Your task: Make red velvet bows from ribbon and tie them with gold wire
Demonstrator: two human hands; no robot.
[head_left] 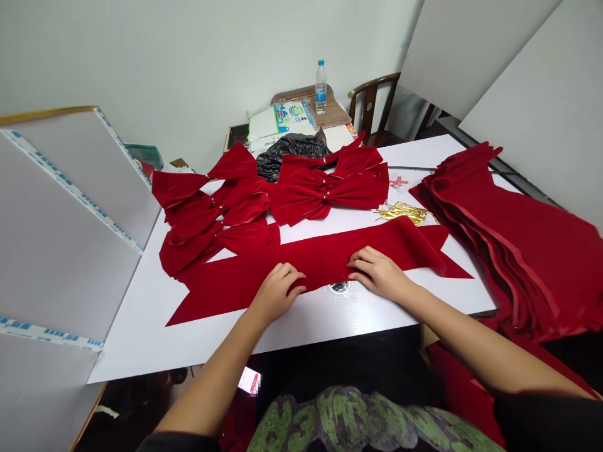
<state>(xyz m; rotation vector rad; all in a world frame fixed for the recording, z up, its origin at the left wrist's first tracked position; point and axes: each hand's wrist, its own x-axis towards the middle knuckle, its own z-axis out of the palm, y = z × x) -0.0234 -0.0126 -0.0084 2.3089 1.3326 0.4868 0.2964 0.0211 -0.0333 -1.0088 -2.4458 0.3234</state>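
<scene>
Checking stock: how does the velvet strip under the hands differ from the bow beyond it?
The velvet strip is long, folded, with notched tails; the bow is pinched centrally into spread wings. The strip lies under the left hand and right hand; the bow lies untouched. Both are deep red.

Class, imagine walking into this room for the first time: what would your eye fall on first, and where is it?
The deep red velvet stands out first: a long swallow-tailed velvet strip lies across the white tabletop, under the left hand and right hand. Large red velvet bows crowd the far end, and a thick stack of red velvet pieces spreads at the right edge, with gold ties glinting beside it.
</scene>
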